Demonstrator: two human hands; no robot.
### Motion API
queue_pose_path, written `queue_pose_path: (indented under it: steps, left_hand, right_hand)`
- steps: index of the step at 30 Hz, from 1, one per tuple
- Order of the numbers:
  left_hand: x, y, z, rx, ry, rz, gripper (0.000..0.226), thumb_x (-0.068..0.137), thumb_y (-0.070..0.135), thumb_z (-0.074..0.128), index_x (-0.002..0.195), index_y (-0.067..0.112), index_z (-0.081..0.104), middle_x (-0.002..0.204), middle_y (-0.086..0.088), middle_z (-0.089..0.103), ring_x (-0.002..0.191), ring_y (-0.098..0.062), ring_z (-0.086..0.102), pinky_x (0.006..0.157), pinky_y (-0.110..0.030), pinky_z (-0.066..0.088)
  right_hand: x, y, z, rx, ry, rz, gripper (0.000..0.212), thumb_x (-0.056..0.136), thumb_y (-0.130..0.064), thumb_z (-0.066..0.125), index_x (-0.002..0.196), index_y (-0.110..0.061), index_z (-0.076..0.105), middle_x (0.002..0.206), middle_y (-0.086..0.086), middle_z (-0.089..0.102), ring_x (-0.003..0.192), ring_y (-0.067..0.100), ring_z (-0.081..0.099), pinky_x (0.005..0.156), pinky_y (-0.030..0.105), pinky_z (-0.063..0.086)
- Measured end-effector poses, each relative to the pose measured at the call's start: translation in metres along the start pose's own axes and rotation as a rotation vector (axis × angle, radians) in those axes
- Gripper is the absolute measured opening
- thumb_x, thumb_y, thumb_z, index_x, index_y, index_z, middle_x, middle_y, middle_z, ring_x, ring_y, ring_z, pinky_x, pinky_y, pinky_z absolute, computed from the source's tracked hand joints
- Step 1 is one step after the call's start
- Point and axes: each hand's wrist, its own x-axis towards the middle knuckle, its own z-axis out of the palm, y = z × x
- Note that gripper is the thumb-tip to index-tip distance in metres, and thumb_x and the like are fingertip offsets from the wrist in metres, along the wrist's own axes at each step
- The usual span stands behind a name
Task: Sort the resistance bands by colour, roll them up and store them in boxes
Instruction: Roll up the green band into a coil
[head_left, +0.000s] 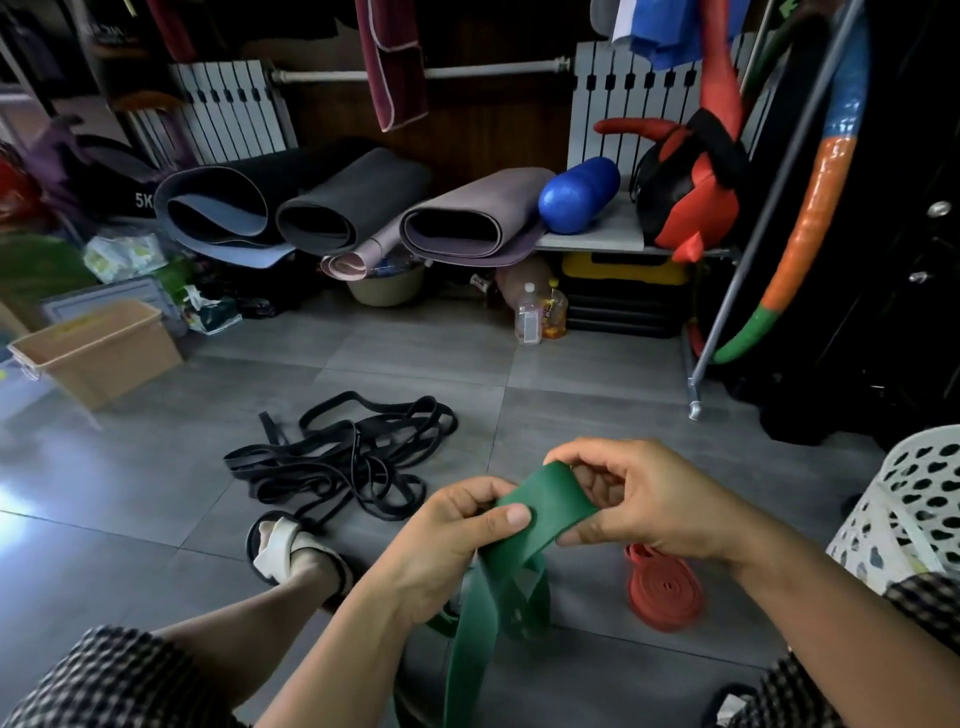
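Note:
A wide green resistance band (540, 512) is held up in front of me, its loose length hanging down toward my lap. My left hand (447, 545) pinches it with the thumb on top. My right hand (644, 501) grips its upper end with curled fingers. A tangle of black bands (343, 457) lies on the grey floor ahead. A rolled red band (665, 592) lies on the floor under my right wrist. A tan box (98, 348) stands at the left.
My foot in a white sandal (291, 551) rests near the black bands. A white perforated basket (914, 509) stands at the right. Rolled yoga mats (337, 208), bottles (530, 314) and a metal rack leg (693, 405) line the back.

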Motion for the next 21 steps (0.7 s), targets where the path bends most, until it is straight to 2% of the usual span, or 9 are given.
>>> queue_pose_path:
  steps: [2,3,5,7,9,11,15,17,21]
  left_hand:
    - [-0.003,0.001,0.002,-0.058,-0.007,0.008,0.016,0.063,0.027,0.073,0.072,0.015,0.071,0.065,-0.004,0.064,0.056,-0.013,0.057,0.053,-0.022,0.049]
    - [-0.003,0.003,0.002,-0.040,-0.009,0.004,0.016,0.067,0.027,0.072,0.075,0.013,0.069,0.065,-0.004,0.062,0.054,-0.013,0.055,0.051,-0.021,0.048]
    - [-0.003,0.008,0.003,0.085,0.002,-0.011,0.018,0.072,0.029,0.070,0.078,0.012,0.067,0.064,-0.004,0.059,0.054,-0.012,0.053,0.051,-0.020,0.045]
    - [-0.002,0.007,0.003,0.158,0.054,-0.023,0.021,0.072,0.030,0.077,0.082,0.014,0.068,0.069,-0.007,0.062,0.058,-0.016,0.055,0.053,-0.021,0.046]
    - [-0.003,0.002,0.002,0.116,0.151,-0.011,0.026,0.067,0.027,0.075,0.089,0.013,0.070,0.078,-0.015,0.066,0.068,-0.026,0.059,0.060,-0.028,0.049]
    - [-0.004,-0.003,0.003,0.085,0.189,0.014,0.026,0.069,0.024,0.077,0.092,0.013,0.071,0.085,-0.016,0.069,0.076,-0.028,0.061,0.068,-0.032,0.052]
    - [-0.003,-0.009,0.011,0.083,0.221,0.069,0.020,0.070,0.023,0.077,0.087,0.015,0.073,0.090,-0.011,0.068,0.077,-0.019,0.063,0.069,-0.029,0.052]
    - [-0.003,-0.011,0.015,0.087,0.212,0.093,0.018,0.072,0.024,0.076,0.087,0.014,0.072,0.089,-0.011,0.064,0.076,-0.017,0.060,0.066,-0.024,0.051]
    - [-0.006,-0.013,0.020,0.043,0.194,0.134,0.011,0.073,0.028,0.066,0.080,0.020,0.071,0.079,-0.012,0.060,0.073,-0.024,0.052,0.065,-0.032,0.045]
  right_hand:
    - [0.000,0.000,0.002,0.068,-0.020,0.006,0.045,0.063,-0.012,0.083,0.099,-0.029,0.062,0.079,0.002,0.060,0.072,0.006,0.055,0.069,0.020,0.048]
    - [0.001,0.000,0.004,-0.003,0.010,0.012,0.045,0.064,-0.014,0.083,0.099,-0.031,0.060,0.080,-0.002,0.061,0.073,0.002,0.056,0.070,0.018,0.047]
    - [0.003,-0.002,0.006,-0.391,0.076,-0.004,0.047,0.067,-0.022,0.081,0.103,-0.035,0.054,0.085,-0.015,0.057,0.078,-0.004,0.053,0.070,0.013,0.042]
    - [0.001,0.000,0.004,-0.499,0.023,0.006,0.062,0.067,-0.033,0.080,0.120,-0.039,0.046,0.100,-0.020,0.052,0.089,-0.002,0.051,0.077,0.014,0.041]
    - [-0.002,-0.002,0.004,-0.198,-0.051,0.132,0.071,0.060,-0.045,0.077,0.121,-0.043,0.041,0.104,-0.017,0.052,0.088,0.002,0.055,0.077,0.019,0.046]
    - [-0.001,0.002,0.006,0.062,0.062,0.187,0.061,0.054,-0.050,0.073,0.108,-0.035,0.051,0.094,-0.007,0.060,0.079,0.009,0.060,0.069,0.025,0.049]
    - [0.006,0.004,0.018,0.048,0.270,0.105,0.014,0.074,-0.021,0.073,0.083,-0.022,0.063,0.067,-0.007,0.059,0.058,0.001,0.053,0.056,0.019,0.045]
    - [0.006,0.005,0.021,0.101,0.328,0.083,0.011,0.078,-0.010,0.070,0.080,-0.019,0.065,0.064,-0.007,0.059,0.056,0.002,0.051,0.054,0.016,0.044]
    - [0.008,0.006,0.029,0.487,0.351,0.208,0.007,0.073,-0.006,0.068,0.080,-0.006,0.064,0.056,-0.002,0.059,0.048,0.006,0.048,0.047,0.015,0.042]
